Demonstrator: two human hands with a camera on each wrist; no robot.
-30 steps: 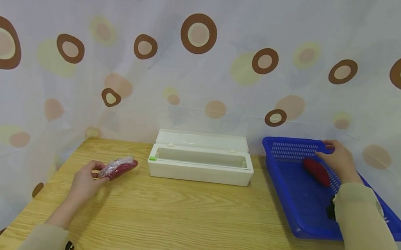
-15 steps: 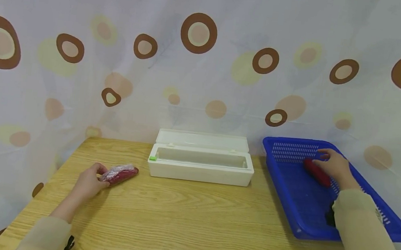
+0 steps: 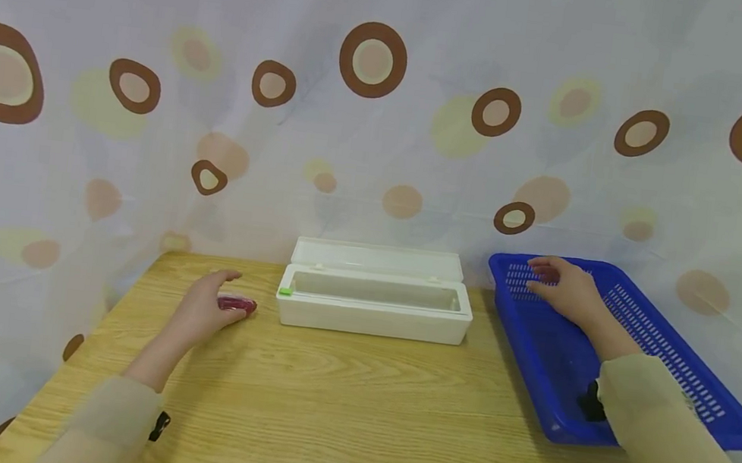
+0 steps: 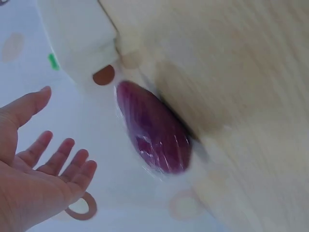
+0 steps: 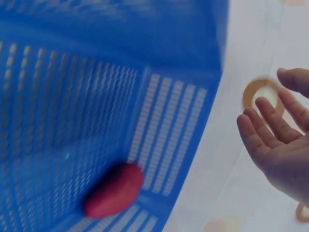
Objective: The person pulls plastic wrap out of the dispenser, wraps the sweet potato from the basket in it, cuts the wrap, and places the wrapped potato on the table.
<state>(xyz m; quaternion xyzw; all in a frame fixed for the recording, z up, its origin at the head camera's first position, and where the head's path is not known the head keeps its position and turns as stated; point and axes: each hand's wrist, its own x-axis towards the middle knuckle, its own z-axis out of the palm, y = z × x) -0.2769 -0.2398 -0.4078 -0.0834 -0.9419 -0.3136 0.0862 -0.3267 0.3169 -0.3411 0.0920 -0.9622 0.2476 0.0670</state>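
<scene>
A purple-red sweet potato wrapped in clear film point(image 4: 152, 128) lies on the table, plain in the left wrist view. My left hand point(image 3: 202, 309) is beside it with fingers spread and relaxed, and the left wrist view shows a gap between them. Over the far end of the blue basket point(image 3: 524, 360) hovers my right hand point(image 3: 569, 291), its fingers loosely bent and holding nothing. A red sweet potato point(image 5: 115, 191) without visible film lies in a corner of that basket in the right wrist view. My right hand and arm mostly hide it in the head view.
A white cling film box point(image 3: 373, 317) stands at the back middle of the wooden table point(image 3: 351, 405), its lid point(image 3: 378, 259) raised. A green tab point(image 3: 285, 291) sits at its left end. Behind everything hangs a patterned curtain point(image 3: 381, 141).
My left hand has let go of the wrapped sweet potato and moved right and up beside it. My right hand has shifted left over the basket, off its far right rim.
</scene>
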